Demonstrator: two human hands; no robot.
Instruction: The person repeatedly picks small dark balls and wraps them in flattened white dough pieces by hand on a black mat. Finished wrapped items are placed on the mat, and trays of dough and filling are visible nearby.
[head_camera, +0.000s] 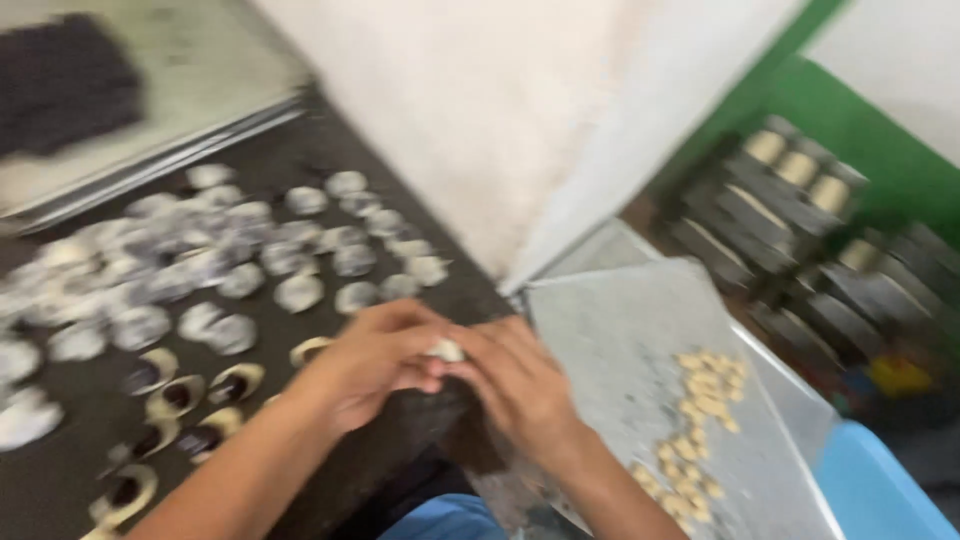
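Note:
My left hand (370, 365) and my right hand (515, 385) meet over the dark table's near edge, fingers closed together on a small pale piece of dough (445, 350). Left of them, on the dark table (400, 180), lie many flat round dough discs (215, 270) dusted white, some with a dark filling. Nearer me are several folded dough pieces with dark filling (180, 395). The picture is blurred by motion.
A metal tray (620, 350) to my right carries several small pale dough pieces (705, 390). Stacked trays (180, 130) lie at the far left. A rack with dark rolls and tins (800, 220) stands at right, by a green wall (860, 130). A blue thing (880, 480) sits bottom right.

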